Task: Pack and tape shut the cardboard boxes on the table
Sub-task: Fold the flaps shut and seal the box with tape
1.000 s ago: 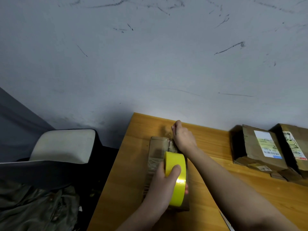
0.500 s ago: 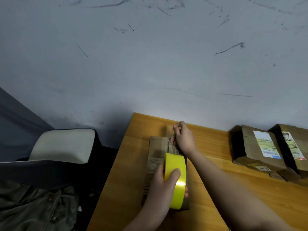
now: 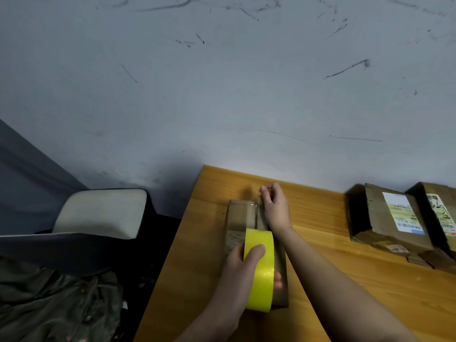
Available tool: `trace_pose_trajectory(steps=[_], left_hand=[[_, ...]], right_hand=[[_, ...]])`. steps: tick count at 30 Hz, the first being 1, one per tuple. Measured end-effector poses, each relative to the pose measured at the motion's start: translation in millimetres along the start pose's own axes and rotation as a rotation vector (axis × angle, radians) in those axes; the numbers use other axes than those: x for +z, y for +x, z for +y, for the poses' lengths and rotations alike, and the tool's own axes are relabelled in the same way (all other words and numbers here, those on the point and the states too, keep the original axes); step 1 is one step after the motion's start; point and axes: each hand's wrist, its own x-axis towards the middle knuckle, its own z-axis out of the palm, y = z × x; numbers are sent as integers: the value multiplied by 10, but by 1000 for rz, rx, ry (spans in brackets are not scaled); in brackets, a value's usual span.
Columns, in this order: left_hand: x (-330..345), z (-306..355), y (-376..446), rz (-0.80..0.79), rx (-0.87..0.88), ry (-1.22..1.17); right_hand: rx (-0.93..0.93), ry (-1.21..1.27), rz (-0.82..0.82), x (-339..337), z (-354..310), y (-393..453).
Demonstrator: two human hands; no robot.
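Observation:
A flat cardboard box (image 3: 240, 215) lies lengthwise on the wooden table (image 3: 320, 280), near its left edge. My left hand (image 3: 243, 272) grips a yellow tape roll (image 3: 260, 267) held upright over the box's near half. My right hand (image 3: 274, 208) is at the box's far end, its fingers pinching the clear tape strip pulled from the roll. The strip runs along the box's top between the two hands. The roll and my left hand hide much of the box's near half.
Two closed cardboard boxes with shipping labels, one (image 3: 389, 218) and another (image 3: 441, 213), stand at the table's right against the grey wall. Left of the table are a black chair with a white cushion (image 3: 101, 213) and dark green cloth (image 3: 54, 304) on the floor.
My right hand has lifted slightly at the box's far end and its fingers now pinch the tape end. My left hand and the roll have stayed nearly in place.

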Motion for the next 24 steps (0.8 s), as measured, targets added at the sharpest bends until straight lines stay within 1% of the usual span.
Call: trace_pose_trajectory(steps=[3,6,8,9,13,15,18,21,24], left_hand=[[-51,-52,61,42,62,97],[-142,-148,122,148,175,350],[-189,-151,161,188,128,443],[-210,-148,187,165,80,432],[-264,-59,226,-62,-30,281],[-296,-58,275,-122,-65,232],[-330,-60,329,-140,-58,176],[-393,-62,352,-108,-129,110],[-404,-36,349,-125,-107,141]], right_hand=[[28,92,-28,-47,3,45],[52,153,-5,-2,31,34],[60,165,-6,26,50,35],[69,175,-9,20,58,37],[97,244,-19,-15,54,54],[113,247,-29,5,66,64],[135,216,-34,53,115,93],[163,197,-35,77,145,109],[180,123,-66,78,143,121]])
